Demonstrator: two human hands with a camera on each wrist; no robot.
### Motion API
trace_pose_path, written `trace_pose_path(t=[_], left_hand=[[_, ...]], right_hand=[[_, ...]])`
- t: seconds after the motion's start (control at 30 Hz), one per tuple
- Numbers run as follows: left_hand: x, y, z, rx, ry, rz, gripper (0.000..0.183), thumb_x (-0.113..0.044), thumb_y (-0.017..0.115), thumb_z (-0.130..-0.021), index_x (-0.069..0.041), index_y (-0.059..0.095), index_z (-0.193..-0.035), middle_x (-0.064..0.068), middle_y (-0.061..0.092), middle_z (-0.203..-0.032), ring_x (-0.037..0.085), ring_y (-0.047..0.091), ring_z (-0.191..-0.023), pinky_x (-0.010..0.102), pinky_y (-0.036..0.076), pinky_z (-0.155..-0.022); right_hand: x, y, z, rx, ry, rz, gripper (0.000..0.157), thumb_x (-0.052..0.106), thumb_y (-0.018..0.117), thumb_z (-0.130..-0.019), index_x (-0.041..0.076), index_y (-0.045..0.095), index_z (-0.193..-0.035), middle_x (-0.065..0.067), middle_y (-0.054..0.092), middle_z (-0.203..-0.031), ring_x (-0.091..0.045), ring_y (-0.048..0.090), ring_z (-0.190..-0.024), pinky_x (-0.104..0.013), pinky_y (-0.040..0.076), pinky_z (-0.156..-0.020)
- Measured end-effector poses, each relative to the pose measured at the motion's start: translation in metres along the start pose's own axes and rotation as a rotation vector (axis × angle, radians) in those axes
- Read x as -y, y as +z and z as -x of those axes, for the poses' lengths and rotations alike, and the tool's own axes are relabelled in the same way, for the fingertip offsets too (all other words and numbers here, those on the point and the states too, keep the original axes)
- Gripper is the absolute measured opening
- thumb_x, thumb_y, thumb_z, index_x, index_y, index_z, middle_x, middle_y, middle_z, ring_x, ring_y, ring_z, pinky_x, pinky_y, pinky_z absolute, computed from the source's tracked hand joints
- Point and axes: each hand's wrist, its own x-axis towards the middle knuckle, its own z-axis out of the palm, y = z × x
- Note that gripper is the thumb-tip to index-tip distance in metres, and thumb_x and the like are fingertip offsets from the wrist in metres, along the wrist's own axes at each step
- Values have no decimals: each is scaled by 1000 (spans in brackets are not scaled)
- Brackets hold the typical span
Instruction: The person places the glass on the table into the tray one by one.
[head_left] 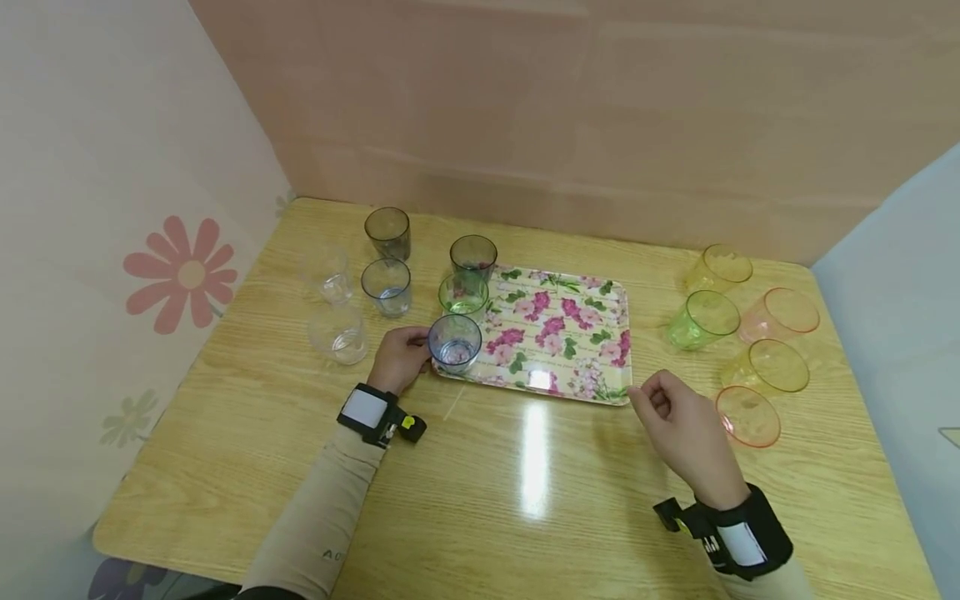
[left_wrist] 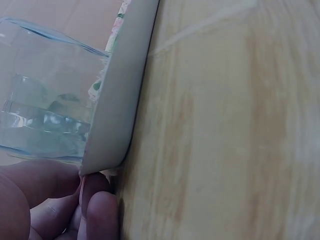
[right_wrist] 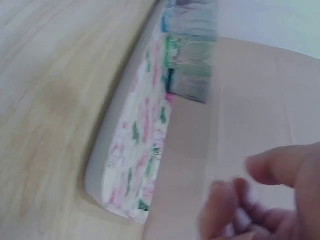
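Observation:
A flowered tray [head_left: 558, 333] lies on the table, with a column of three glasses along its left side: a dark grey glass [head_left: 474, 257] at the back, a green glass [head_left: 462, 298] in the middle and a blue-tinted glass [head_left: 455, 346] in front. My left hand [head_left: 400, 358] pinches the tray's left rim near the front corner. In the left wrist view the thumb [left_wrist: 45, 180] is above the rim and fingers are below it. Just off the tray's front right corner, my right hand [head_left: 686, 429] has loosely curled fingers holding nothing.
Left of the tray stand another dark grey glass [head_left: 388, 235], a bluish glass [head_left: 387, 287] and two clear glasses [head_left: 347, 343]. Several coloured glasses are grouped on the right, including a green one [head_left: 701, 321], a pink one [head_left: 780, 315] and a red-rimmed one [head_left: 748, 417].

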Motion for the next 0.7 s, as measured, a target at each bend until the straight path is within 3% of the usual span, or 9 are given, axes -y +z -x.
trace_pose_path(t=[0.2,0.3,0.43,0.57,0.7], left_hand=[[1,-2,0,7,6,6,26,-11,61,-91,0,68,-114,17,68,-99,16,62,-68,25,53,-58],[1,-2,0,13,8,13,27,-11,61,-91,1,68,-115,18,68,-99,15,62,-68,25,54,-59],[0,-2,0,15,-2,8,27,-11,61,-91,1,68,-115,18,67,-100,15,62,-69,24,54,-59],[0,-2,0,14,-8,3,27,-11,61,-91,0,68,-115,17,67,-100,16,62,-71,24,54,-59],[-1,-2,0,13,-6,8,27,-10,61,-91,1,67,-115,18,67,-100,17,63,-73,24,54,-59]], right_hand=[[1,-8,4,-299,-75,-150,13,17,63,-90,4,61,-88,0,59,-76,-5,47,-57,-17,38,-50],[-5,-11,6,-507,-172,-301,8,-1,65,-83,-8,61,-85,4,58,-77,0,47,-61,-11,37,-55],[-11,-16,8,-737,-309,-531,11,-13,59,-78,-22,54,-81,4,60,-80,-3,53,-70,-14,41,-66],[-13,-21,10,-878,-303,-706,25,-9,58,-76,-22,49,-96,-7,58,-99,-16,55,-93,-21,41,-79],[-24,-25,10,-949,-262,-797,55,-2,67,-70,-14,40,-116,-19,43,-121,-29,39,-117,-30,33,-99]])
